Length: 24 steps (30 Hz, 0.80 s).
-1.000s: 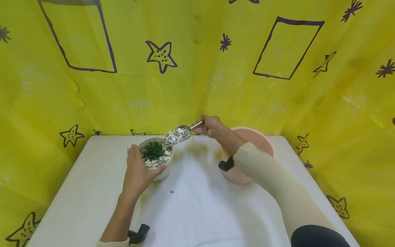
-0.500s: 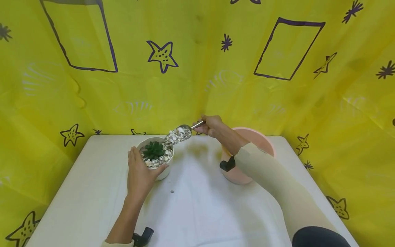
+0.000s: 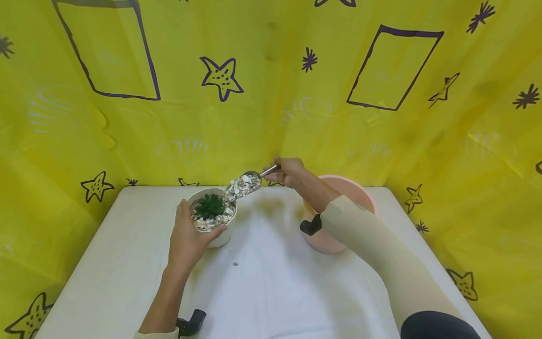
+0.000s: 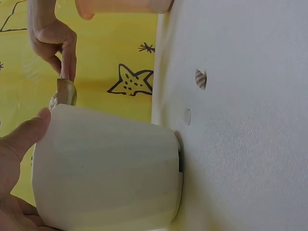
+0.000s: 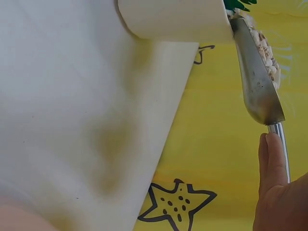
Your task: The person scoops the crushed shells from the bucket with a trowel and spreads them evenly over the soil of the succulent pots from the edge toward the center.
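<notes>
My right hand (image 3: 289,172) holds the handle of a metal scoop (image 5: 260,82) heaped with small white and speckled shells or pebbles (image 3: 243,184). The scoop slopes down to the left, its tip at the right rim of a white flower pot (image 3: 221,239). In the pot a green succulent (image 3: 210,206) stands among similar pale shells or pebbles. My left hand (image 3: 188,240) grips the pot from its near left side, thumb at the front rim (image 4: 31,130) and fingers along the left. The pot stands upright on the table.
A pink tub (image 3: 360,190) stands at the right, partly hidden behind my right forearm; its contents are hidden. A small striped shell (image 4: 200,79) lies on the white table (image 3: 271,292) near the pot. A yellow patterned curtain (image 3: 262,117) rises behind the table.
</notes>
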Available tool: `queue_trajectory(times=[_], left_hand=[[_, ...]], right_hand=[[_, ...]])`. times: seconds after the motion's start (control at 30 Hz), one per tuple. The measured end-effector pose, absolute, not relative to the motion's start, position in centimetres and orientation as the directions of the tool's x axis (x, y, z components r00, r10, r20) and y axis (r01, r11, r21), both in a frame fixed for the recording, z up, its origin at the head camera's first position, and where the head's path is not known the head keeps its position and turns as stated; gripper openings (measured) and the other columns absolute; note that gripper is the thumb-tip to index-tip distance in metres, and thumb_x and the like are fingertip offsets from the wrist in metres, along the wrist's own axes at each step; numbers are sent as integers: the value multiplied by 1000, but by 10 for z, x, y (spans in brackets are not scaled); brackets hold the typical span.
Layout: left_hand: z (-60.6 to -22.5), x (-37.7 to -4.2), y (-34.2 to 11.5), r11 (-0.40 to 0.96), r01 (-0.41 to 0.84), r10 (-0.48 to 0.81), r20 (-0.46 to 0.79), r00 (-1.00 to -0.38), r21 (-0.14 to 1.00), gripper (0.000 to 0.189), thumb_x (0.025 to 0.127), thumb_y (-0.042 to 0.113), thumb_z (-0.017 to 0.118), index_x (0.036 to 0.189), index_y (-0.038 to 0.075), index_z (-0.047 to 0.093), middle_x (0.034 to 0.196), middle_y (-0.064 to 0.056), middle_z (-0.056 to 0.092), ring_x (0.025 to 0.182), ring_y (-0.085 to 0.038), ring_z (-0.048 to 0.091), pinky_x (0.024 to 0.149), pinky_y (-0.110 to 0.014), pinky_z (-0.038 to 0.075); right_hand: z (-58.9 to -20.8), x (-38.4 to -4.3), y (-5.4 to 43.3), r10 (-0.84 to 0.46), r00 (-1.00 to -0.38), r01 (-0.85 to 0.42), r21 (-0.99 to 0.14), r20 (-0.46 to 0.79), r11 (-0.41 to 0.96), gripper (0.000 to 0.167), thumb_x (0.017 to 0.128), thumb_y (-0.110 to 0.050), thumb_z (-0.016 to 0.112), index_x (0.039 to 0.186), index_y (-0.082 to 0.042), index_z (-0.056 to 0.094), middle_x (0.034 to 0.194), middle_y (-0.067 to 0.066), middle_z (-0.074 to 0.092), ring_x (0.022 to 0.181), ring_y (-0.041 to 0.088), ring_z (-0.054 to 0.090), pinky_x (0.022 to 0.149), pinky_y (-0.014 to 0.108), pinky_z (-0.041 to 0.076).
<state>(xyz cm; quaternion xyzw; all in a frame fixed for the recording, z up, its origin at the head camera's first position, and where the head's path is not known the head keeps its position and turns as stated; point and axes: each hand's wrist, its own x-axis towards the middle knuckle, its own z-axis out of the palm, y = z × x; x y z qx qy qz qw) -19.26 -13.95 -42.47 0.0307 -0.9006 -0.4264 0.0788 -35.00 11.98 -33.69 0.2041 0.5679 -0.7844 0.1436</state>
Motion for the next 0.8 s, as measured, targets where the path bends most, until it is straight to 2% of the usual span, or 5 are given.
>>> queue_trajectory(times=[0.13, 0.3, 0.5, 0.6, 0.8], left_hand=[[-425, -193, -142, 628, 15, -115, 112, -987, 778, 127, 84, 36, 90, 164, -8, 2, 171, -31, 7, 154, -52, 17, 121, -64, 25], [-426, -193, -139, 618, 17, -126, 121, -985, 786, 128, 84, 35, 90, 164, -8, 0, 171, -31, 5, 155, -52, 15, 121, -64, 24], [-428, -190, -126, 628, -2, -189, 151, -970, 778, 133, 81, 38, 93, 163, -11, -1, 169, -35, 4, 155, -53, 9, 121, -64, 23], [-428, -190, -122, 646, -12, -215, 167, -962, 763, 135, 79, 40, 94, 162, -12, 2, 168, -37, 7, 155, -54, 12, 120, -64, 26], [-427, -191, -123, 665, 3, -216, 196, -957, 747, 131, 78, 37, 96, 161, -14, 10, 165, -38, 18, 149, -57, 25, 115, -66, 35]], right_hand=[[-336, -349, 119, 12, -877, 453, -835, -480, -313, 32, 113, -21, 49, 131, 5, 55, 141, 31, 60, 125, 42, 62, 89, 43, 59], [-336, -349, 119, 16, -877, 451, -835, -480, -315, 35, 113, -21, 49, 135, 6, 55, 140, 31, 60, 123, 42, 63, 85, 43, 61], [-339, -348, 120, 28, -875, 450, -834, -483, -320, 26, 112, -20, 51, 118, 5, 59, 138, 30, 62, 119, 43, 64, 76, 40, 63], [-338, -347, 120, 26, -879, 443, -835, -476, -326, 25, 112, -19, 51, 115, 5, 59, 138, 31, 62, 119, 43, 64, 77, 40, 63], [-338, -345, 118, 28, -888, 424, -842, -459, -333, 24, 112, -18, 51, 113, 5, 58, 138, 32, 62, 121, 44, 64, 86, 44, 60]])
